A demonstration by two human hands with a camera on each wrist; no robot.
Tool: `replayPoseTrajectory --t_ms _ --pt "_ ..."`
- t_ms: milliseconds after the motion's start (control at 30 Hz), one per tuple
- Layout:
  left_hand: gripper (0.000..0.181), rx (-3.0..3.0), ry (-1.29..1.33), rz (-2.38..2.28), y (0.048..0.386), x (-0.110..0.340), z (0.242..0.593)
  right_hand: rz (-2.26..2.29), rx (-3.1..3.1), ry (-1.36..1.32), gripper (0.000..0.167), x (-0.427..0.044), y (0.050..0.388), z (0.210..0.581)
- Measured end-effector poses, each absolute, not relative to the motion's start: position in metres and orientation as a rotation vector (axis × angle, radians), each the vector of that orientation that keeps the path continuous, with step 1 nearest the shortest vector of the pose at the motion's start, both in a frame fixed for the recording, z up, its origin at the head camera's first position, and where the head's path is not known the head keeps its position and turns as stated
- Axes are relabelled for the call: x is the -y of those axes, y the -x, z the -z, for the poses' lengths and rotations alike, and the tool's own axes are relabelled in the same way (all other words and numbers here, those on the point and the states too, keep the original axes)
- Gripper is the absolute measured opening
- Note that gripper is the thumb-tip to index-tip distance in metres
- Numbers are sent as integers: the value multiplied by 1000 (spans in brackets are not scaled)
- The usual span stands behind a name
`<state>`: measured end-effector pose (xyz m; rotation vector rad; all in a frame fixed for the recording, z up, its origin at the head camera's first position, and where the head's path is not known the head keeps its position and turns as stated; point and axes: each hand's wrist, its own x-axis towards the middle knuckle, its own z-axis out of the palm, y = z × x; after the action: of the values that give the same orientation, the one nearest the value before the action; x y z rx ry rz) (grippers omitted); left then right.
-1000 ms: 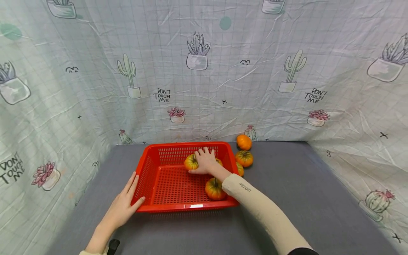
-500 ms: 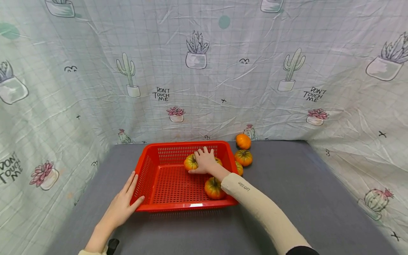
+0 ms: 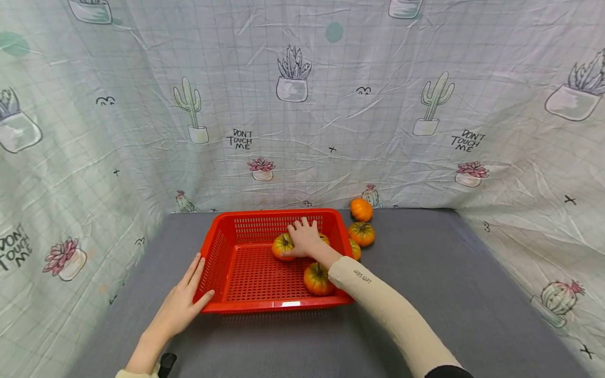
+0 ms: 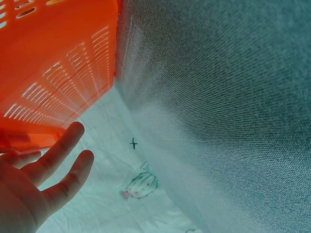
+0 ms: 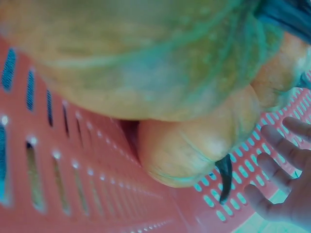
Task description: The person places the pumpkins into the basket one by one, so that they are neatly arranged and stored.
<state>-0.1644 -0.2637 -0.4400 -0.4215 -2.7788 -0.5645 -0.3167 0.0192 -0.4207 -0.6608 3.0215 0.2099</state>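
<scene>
A red slatted plastic basket [image 3: 264, 306] holds several small orange-green pumpkins. My right hand [image 3: 304, 239] is inside it at the back right, fingers spread, with its thumb beside a pumpkin [image 3: 280, 245]. Behind this hand another pumpkin [image 3: 324, 239] is partly hidden, and a third pumpkin [image 3: 317, 280] lies at the front right. The right wrist view shows the right fingers [image 5: 279, 170] apart from the pumpkin with a dark stem [image 5: 189, 145]. At the basket's left side, my left hand [image 3: 177, 307] rests on the rim with straight fingers, the thumb near the front corner.
Outside the basket's right wall lie an orange pumpkin [image 3: 361, 210], a striped pumpkin [image 3: 361, 234] and one more pumpkin [image 3: 354, 250], partly hidden by the rim. A grey cloth [image 3: 425, 273] covers the table. A printed curtain [image 3: 331, 121] hangs behind and at both sides.
The pumpkin by my right thumb has come down slightly, and the right hand has let go of it. My left hand and the basket stay where they were.
</scene>
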Motion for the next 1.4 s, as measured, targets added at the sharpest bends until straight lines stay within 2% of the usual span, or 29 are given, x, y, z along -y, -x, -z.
replayPoseTrajectory --t_ms 433,933,1400 --pt "74 2789 419 570 164 265 440 -60 -3098 782 70 -20 304 388" --pt "73 2802 420 575 163 265 439 134 -3119 889 56 -42 287 350" --pt "74 2809 438 570 163 266 437 351 -3159 986 51 -74 257 338"
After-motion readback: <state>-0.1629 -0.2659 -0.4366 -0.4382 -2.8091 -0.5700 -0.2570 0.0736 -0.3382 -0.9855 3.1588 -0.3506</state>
